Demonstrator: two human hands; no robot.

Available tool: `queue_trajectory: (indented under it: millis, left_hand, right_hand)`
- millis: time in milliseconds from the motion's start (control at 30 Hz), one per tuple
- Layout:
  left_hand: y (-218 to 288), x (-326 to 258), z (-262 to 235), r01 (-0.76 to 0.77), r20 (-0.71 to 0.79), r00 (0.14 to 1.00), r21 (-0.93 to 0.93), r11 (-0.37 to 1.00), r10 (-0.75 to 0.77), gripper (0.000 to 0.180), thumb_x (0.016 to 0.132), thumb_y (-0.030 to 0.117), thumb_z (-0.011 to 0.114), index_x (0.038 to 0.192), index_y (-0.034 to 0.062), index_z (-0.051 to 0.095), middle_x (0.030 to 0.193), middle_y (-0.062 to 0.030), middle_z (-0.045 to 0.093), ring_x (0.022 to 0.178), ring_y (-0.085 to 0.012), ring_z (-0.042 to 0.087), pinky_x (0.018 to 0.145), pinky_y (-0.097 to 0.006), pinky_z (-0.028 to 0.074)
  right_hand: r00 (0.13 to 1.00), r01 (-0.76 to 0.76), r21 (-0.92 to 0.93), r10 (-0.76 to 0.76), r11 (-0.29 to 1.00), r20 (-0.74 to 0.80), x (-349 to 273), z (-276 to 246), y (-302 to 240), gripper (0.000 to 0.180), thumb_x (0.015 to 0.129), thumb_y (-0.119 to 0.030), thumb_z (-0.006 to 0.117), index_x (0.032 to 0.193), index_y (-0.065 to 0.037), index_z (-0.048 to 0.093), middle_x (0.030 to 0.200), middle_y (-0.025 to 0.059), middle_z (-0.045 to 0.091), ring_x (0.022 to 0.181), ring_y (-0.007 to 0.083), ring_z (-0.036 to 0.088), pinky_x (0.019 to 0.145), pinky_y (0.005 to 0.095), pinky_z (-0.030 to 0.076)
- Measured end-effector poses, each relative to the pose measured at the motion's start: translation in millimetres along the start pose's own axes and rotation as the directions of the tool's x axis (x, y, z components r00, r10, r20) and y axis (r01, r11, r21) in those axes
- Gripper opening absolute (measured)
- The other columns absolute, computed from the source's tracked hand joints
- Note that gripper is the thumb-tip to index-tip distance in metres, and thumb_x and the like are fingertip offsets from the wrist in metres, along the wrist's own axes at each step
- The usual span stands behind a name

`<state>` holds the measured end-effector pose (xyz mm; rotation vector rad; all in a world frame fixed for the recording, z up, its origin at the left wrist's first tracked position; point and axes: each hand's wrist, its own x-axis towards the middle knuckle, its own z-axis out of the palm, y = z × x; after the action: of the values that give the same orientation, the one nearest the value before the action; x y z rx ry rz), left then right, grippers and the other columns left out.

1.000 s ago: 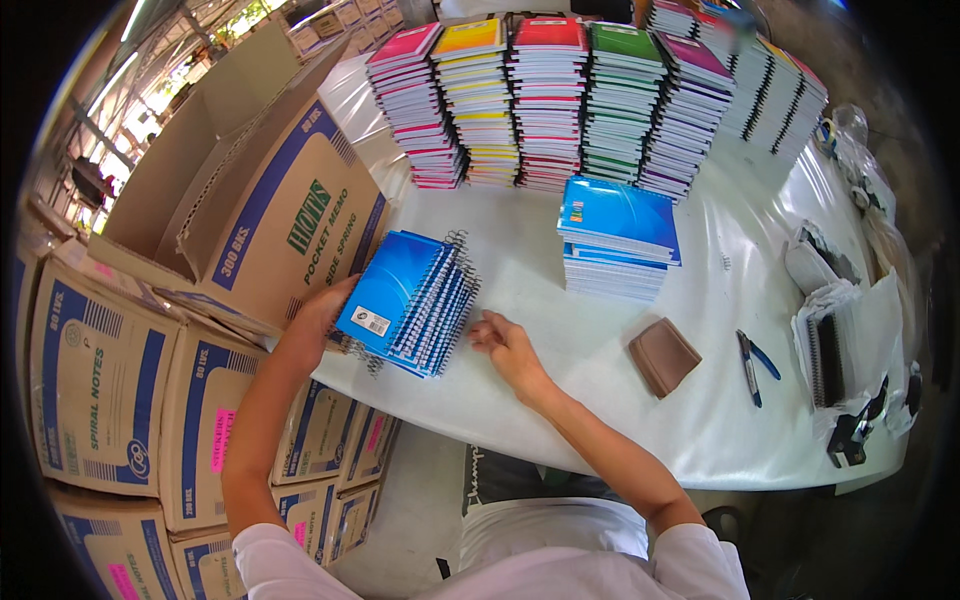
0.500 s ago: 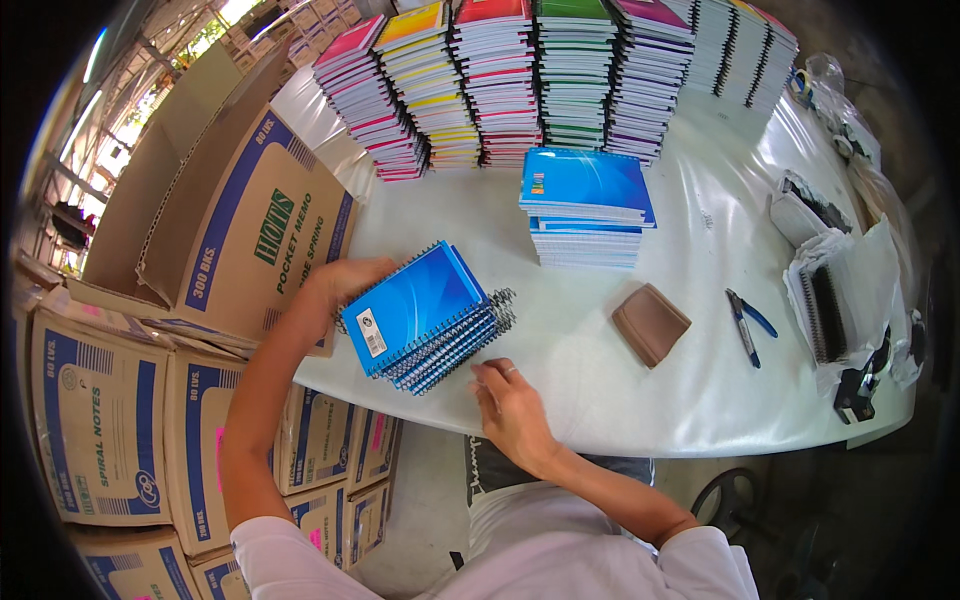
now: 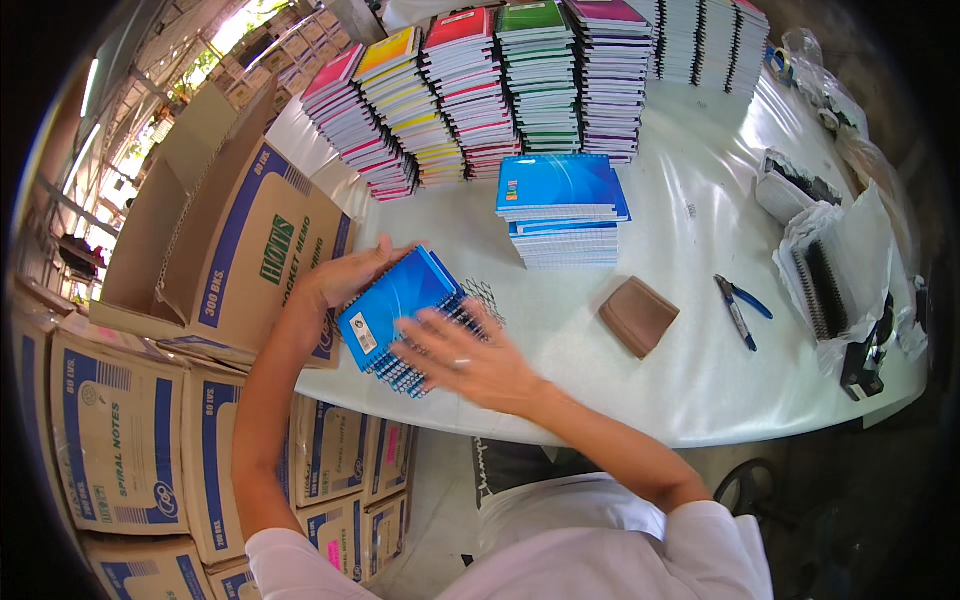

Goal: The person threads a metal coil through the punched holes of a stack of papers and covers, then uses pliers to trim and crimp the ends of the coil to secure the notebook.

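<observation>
1. Here, the pile of blue spiral-bound notebooks (image 3: 395, 295) sits near the table's left front edge, between my two hands.
2. My left hand (image 3: 355, 275) lies along the pile's upper-left side, thumb raised; its fingers are partly hidden, so I cannot tell whether they grip.
3. My right hand (image 3: 465, 360) is over the pile's lower-right, wire-bound side, fingers spread and blurred, closed around nothing; I cannot tell whether it touches the covers.
4. On the glossy white table (image 3: 560, 400), a second blue notebook stack (image 3: 560, 187) stands farther back, before a row of colour-covered notebook stacks (image 3: 470, 95).
5. To the right lie a brown wallet (image 3: 640, 317), blue-handled pliers (image 3: 738, 312) and black binding coils (image 3: 822, 290) in white wrapping.
6. At my left, an open cardboard carton (image 3: 265, 255) stands beside the table, near stacked cartons (image 3: 120, 430).
</observation>
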<state>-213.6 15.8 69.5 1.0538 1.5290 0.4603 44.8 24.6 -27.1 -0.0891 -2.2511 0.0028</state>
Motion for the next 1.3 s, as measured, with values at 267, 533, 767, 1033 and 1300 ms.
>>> queue_trajectory:
  millis: [267, 533, 767, 1033, 1300]
  left_hand:
    - [66.6, 19.2, 64.0, -0.246, 0.187, 0.958, 0.926, 0.286, 0.217, 0.088, 0.079, 0.063, 0.066, 0.141, 0.0031, 0.047, 0.145, -0.0244, 0.045, 0.145, -0.0433, 0.020, 0.117, -0.057, 0.017]
    - [81.5, 33.6, 77.7, -0.109, 0.136, 0.988, 0.951, 0.290, -0.076, 0.078, 0.077, 0.051, 0.071, 0.142, 0.0131, 0.049, 0.131, -0.0248, 0.057, 0.141, -0.0463, 0.027, 0.114, -0.060, 0.020]
    - [75.2, 27.7, 80.1, -0.073, 0.070, 0.997, 0.964, 0.255, 0.020, 0.073, 0.079, 0.050, 0.070, 0.139, 0.0135, 0.053, 0.129, -0.0276, 0.058, 0.139, -0.0478, 0.030, 0.112, -0.059, 0.024]
    - [88.7, 21.0, 80.1, -0.060, 0.056, 0.998, 0.923, 0.381, 0.022, 0.069, 0.084, 0.046, 0.068, 0.141, 0.0099, 0.050, 0.133, -0.0210, 0.058, 0.136, -0.0461, 0.037, 0.113, -0.052, 0.029]
    - [110.9, 24.2, 92.9, -0.244, 0.191, 0.970, 0.798, 0.551, 0.154, 0.064, 0.080, 0.002, 0.070, 0.140, 0.0138, 0.051, 0.140, -0.0164, 0.053, 0.126, -0.0315, 0.054, 0.102, -0.038, 0.048]
  right_hand:
    - [0.296, -0.647, -0.707, 0.949, 0.285, 0.111, -215.2, -208.1, 175.8, 0.069, 0.077, -0.021, 0.077, 0.138, -0.005, 0.048, 0.141, 0.0225, 0.045, 0.133, 0.0356, 0.040, 0.110, 0.0538, 0.028]
    - [0.357, -0.641, -0.661, 0.914, 0.390, 0.194, -176.7, -198.1, 141.0, 0.047, 0.079, -0.009, 0.072, 0.123, -0.001, 0.055, 0.129, 0.0213, 0.052, 0.116, 0.0332, 0.053, 0.088, 0.0408, 0.050]
    - [0.643, -0.422, -0.728, 0.744, 0.540, 0.180, -199.7, -201.4, 84.0, 0.033, 0.084, -0.006, 0.064, 0.116, -0.004, 0.058, 0.128, 0.0173, 0.054, 0.116, 0.0303, 0.053, 0.090, 0.0403, 0.050]
    - [0.650, -0.586, 0.803, 0.651, 0.104, 0.391, -91.4, -125.3, 28.0, 0.040, 0.102, -0.026, 0.049, 0.136, -0.004, 0.045, 0.095, 0.0118, 0.067, 0.090, 0.0208, 0.068, 0.088, 0.0342, 0.049]
    - [0.537, -0.277, 0.508, 0.307, -0.816, 0.786, -40.5, -31.6, -15.3, 0.055, 0.100, -0.050, 0.041, 0.123, -0.001, 0.053, 0.099, 0.0061, 0.061, 0.086, 0.0183, 0.060, 0.085, 0.0357, 0.051]
